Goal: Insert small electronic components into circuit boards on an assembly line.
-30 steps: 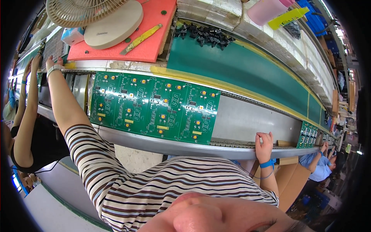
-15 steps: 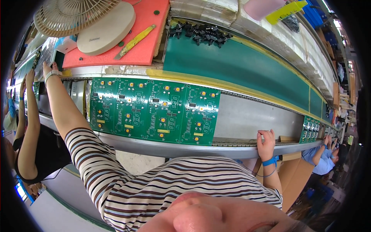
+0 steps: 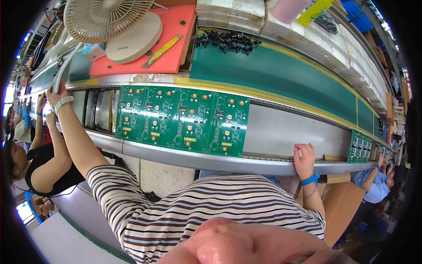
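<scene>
At the far left, my left arm reaches over the line, and my left hand (image 3: pixel 57 97) is closed on the near end of a pale, thin-edged, tray-like object (image 3: pixel 66 66), its exact kind unclear. A large green circuit board panel (image 3: pixel 182 121) lies across the conveyor rails before me. It carries orange-topped buttons, digit displays and yellow parts. My right hand (image 3: pixel 304 159), wearing a blue wrist strap (image 3: pixel 309 179), rests on the metal front rail (image 3: pixel 263 167) right of the panel. Its fingers are loosely bent and a little apart, with nothing in them.
Black components (image 3: pixel 228 42) lie heaped on the green bench top (image 3: pixel 272 72). On red foam (image 3: pixel 171 57) are a yellow-handled knife (image 3: pixel 162 51) and a fan (image 3: pixel 107 20). Another board (image 3: pixel 360 146) is at the right. A co-worker (image 3: pixel 48 167) reaches in at the left, close to my left hand.
My left hand has drawn back toward me with the pale object, now tilted up edge-on. The whole view has swung slightly left. My right hand stays on the rail.
</scene>
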A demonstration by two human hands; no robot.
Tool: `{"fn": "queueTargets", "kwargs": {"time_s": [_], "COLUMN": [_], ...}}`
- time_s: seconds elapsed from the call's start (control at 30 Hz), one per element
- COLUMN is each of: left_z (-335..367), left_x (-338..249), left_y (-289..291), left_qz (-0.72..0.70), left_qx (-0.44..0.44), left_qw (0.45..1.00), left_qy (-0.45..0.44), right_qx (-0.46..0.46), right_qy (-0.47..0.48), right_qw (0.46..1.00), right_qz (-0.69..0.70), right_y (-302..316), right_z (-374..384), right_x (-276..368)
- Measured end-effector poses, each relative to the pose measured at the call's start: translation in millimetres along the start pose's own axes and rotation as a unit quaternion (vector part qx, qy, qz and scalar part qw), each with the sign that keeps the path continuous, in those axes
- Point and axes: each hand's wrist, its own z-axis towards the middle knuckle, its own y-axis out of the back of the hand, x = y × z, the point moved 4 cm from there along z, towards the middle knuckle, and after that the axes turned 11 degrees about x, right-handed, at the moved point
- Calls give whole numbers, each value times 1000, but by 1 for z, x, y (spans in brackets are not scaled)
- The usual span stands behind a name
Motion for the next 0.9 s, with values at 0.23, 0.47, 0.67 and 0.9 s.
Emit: {"fn": "queueTargets", "kwargs": {"time_s": [0.23, 0.47, 0.67, 0.9], "left_z": [-142, -393, -541, -631], "left_x": [-41, -9, 75, 195], "left_y": [-34, -168, -319, -442], "left_qz": [-33, -126, -41, -34], "left_qx": [105, 208, 280, 407], "left_qw": [994, 967, 948, 892], "left_qy": [24, 81, 148, 194], "right_qx": [-26, 153, 307, 102], "right_qy": [62, 278, 238, 200], "right_qw": [997, 907, 652, 505], "right_qz": [36, 277, 651, 833], "right_y": [0, 4, 13, 82], "right_z": [1, 37, 68, 122], "right_x": [6, 100, 143, 47]}}
